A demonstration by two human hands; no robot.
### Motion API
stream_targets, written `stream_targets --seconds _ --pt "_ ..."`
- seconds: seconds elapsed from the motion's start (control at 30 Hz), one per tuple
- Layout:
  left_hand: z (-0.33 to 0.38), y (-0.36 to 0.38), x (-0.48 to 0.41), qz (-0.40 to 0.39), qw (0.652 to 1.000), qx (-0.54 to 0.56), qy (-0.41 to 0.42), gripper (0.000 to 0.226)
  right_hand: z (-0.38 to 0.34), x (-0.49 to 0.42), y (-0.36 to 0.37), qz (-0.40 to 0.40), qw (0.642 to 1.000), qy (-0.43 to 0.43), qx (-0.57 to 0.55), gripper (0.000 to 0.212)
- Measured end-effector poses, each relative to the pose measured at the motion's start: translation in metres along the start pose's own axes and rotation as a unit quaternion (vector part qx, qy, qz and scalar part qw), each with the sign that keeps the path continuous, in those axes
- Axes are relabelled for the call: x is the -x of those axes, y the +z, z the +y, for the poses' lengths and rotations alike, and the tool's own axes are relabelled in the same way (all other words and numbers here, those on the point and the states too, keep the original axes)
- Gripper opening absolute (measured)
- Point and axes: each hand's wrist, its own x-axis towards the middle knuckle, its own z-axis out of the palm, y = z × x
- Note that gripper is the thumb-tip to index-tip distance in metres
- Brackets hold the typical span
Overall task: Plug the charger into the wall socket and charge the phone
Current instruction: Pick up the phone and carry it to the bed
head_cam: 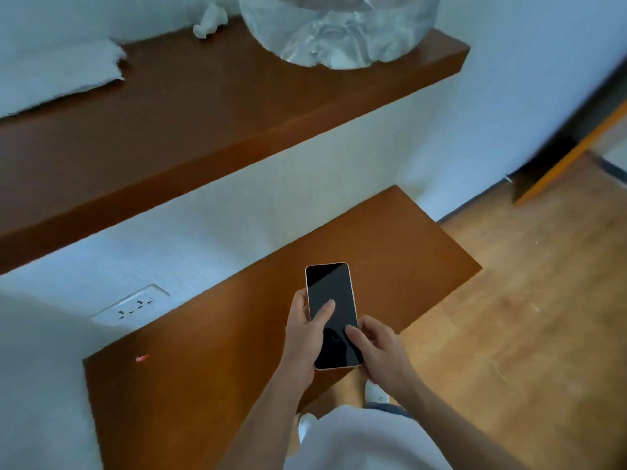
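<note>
Both forearms are bare, with no sleeve, watch or ring showing on the left hand [307,337] or the right hand [380,354]. A loose pale grey-white garment [366,439] covers the body at the bottom edge. Below it show a strip of blue denim [390,409] and white shoes [376,393].

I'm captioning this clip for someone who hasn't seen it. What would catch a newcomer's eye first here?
First, the dark-screened phone at centre, held in the left hand with the right hand touching its lower edge, above a low wooden table. Next, the white wall socket at lower left, nothing plugged in. Above, a long wooden shelf carries a crinkled clear plastic bag.
</note>
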Motion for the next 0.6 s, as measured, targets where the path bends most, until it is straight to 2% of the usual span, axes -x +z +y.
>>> stream_targets --seconds 0.17,0.27,0.33,0.6 --pt "-0.004 0.045 0.005 -0.117 0.992 -0.044 -0.002 0.044 0.02 0.034 -0.029 0.118 0.992 0.019 -0.03 0.035" --pt "-0.002 0.081 0.015 -0.182 0.982 -0.056 -0.002 0.029 0.031 0.055 -0.053 0.187 0.98 0.034 -0.058 0.035" --pt "0.0 0.108 0.022 -0.222 0.973 -0.058 -0.001 0.022 0.04 0.067 -0.068 0.229 0.968 0.045 -0.096 0.028" --pt "0.006 0.217 0.041 -0.314 0.943 -0.109 -0.014 0.021 0.075 0.093 -0.142 0.344 0.921 0.081 -0.163 0.028"
